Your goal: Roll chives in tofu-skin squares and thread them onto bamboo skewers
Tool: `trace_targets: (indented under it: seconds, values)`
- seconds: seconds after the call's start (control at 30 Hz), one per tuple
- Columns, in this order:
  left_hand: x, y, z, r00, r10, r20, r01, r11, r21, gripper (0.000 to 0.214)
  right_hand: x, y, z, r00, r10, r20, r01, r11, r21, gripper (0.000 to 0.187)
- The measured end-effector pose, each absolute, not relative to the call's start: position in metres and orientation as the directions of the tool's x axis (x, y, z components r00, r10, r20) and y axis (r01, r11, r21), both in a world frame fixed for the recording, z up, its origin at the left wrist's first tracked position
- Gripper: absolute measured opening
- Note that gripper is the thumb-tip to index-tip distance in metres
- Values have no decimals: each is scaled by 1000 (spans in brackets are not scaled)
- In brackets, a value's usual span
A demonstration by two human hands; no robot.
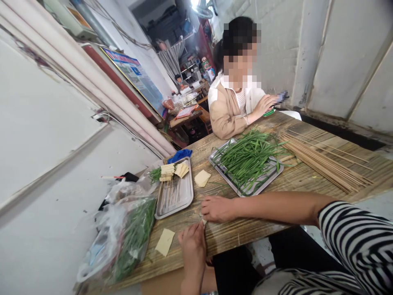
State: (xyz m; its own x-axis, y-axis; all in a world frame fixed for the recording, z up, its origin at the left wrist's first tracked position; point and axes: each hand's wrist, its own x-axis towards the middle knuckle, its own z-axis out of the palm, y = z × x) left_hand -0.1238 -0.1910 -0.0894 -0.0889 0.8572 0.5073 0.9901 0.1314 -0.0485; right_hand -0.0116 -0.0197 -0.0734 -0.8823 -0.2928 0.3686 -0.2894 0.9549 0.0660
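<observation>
My left hand (pixel 193 241) and my right hand (pixel 216 208) meet low over the wooden table, fingers closed. Between them shows the end of a pale tofu sheet (pixel 203 221), mostly hidden by the fingers. A single flat tofu sheet (pixel 165 242) lies left of my left hand. Beyond my right hand is a small stack of tofu sheets (pixel 202 178). A metal tray (pixel 187 196) at the left holds finished-looking tofu rolls (pixel 167 172) on sticks, with more sheets beside them. Cut green chives (pixel 250 157) are heaped on a second metal tray (pixel 260 188).
Long wooden skewers (pixel 328 164) lie at the table's right. Plastic bags (pixel 135 237) of greens crowd the left edge by the wall. A blue cloth (pixel 180 155) touches the far tray end. Another person (pixel 229 106) sits across the table holding a phone (pixel 281 97).
</observation>
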Motion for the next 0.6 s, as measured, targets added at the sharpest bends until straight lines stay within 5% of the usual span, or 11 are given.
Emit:
trace_targets:
  seconds: [0.2, 0.4, 0.5, 0.6]
  values:
    - [-117, -188, -84, -123, 861, 493, 971, 206, -119, 25, -33, -12, -71, -891, -360, 276, -360, 931, 54, 16]
    - [-119, -189, -90, -11, 837, 547, 987, 95, -126, 24, -43, -14, -69, -931, -324, 165, -326, 945, 17, 12]
    - [-126, -187, -93, 16, 841, 541, 989, 67, -134, 22, -36, -16, -63, -954, -256, 154, -263, 964, -27, 10]
    - [-131, -185, -97, 38, 821, 570, 992, 40, -123, 22, -3, -5, -48, -965, -83, 248, -110, 989, -97, 31]
